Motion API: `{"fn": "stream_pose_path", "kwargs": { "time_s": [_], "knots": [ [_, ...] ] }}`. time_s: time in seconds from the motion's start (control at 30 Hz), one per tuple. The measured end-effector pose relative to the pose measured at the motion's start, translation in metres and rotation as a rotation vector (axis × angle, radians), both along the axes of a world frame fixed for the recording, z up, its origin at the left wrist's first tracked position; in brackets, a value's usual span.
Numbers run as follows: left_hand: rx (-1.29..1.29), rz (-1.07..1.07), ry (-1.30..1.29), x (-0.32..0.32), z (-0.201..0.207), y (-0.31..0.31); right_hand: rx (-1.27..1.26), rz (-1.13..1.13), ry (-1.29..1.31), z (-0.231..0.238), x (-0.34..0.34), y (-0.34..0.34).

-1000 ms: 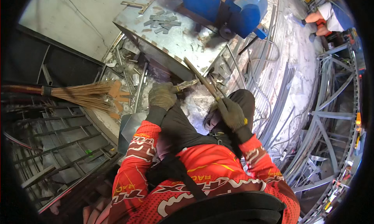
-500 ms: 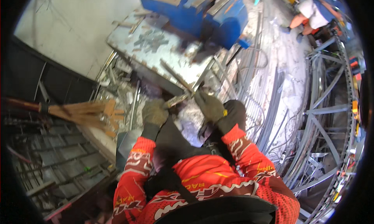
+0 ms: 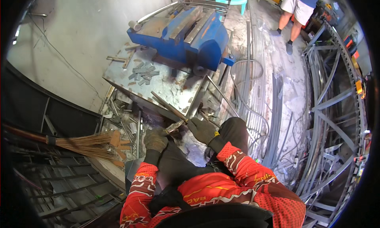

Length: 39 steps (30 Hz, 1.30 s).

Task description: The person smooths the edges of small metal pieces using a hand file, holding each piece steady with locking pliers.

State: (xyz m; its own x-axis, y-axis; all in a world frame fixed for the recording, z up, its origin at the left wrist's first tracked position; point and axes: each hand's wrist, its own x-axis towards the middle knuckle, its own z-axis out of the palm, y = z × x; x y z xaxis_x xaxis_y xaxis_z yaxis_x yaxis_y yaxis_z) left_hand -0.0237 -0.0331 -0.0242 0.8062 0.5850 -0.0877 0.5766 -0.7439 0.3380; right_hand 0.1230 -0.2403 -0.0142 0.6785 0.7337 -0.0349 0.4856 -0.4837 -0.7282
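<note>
Both my hands wear dark work gloves and are close together above my lap. My left hand [image 3: 155,140] is closed around a short, dull metal piece [image 3: 174,127], whose exact kind I cannot make out. The fingers of my right hand [image 3: 203,130] are wrapped around the near end of a long narrow brownish bar [image 3: 168,105]. That bar slants away to the left, across the front edge of a metal-topped worktable [image 3: 130,85]. The tip of the short piece lies close to the bar's near end; whether they touch is unclear.
A big blue vise [image 3: 178,40] stands on the worktable beside small flat metal pieces [image 3: 144,72]. Left of me lies a broom [image 3: 85,143]. Long metal bars [image 3: 273,121] and a cable line the floor to the right, near a steel truss [image 3: 334,101]. A person [image 3: 297,10] stands far right.
My view has shifted, so the vise, table and chair show lower and sharper. Both hands keep hold of their pieces. The person at far right appears more upright, legs apart.
</note>
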Motion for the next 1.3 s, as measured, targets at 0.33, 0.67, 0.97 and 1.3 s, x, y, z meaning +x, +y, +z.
{"fn": "stream_pose_path", "kwargs": {
  "time_s": [0.33,0.67,0.97,1.3],
  "knots": [
    [0.041,-0.009,0.051,-0.010,-0.016,0.011,-0.200,-0.042,0.159,0.010,-0.039,-0.097],
    [-0.124,-0.110,0.024,-0.009,0.039,-0.010,0.146,-0.061,-0.090,0.010,0.018,-0.014],
    [-0.683,0.030,-0.347,0.006,0.072,-0.018,0.515,-0.208,1.052,0.015,-0.052,-0.059],
    [-1.481,0.357,-0.565,0.039,0.076,-0.037,0.409,-0.117,0.468,0.061,-0.042,-0.011]
  ]
}}
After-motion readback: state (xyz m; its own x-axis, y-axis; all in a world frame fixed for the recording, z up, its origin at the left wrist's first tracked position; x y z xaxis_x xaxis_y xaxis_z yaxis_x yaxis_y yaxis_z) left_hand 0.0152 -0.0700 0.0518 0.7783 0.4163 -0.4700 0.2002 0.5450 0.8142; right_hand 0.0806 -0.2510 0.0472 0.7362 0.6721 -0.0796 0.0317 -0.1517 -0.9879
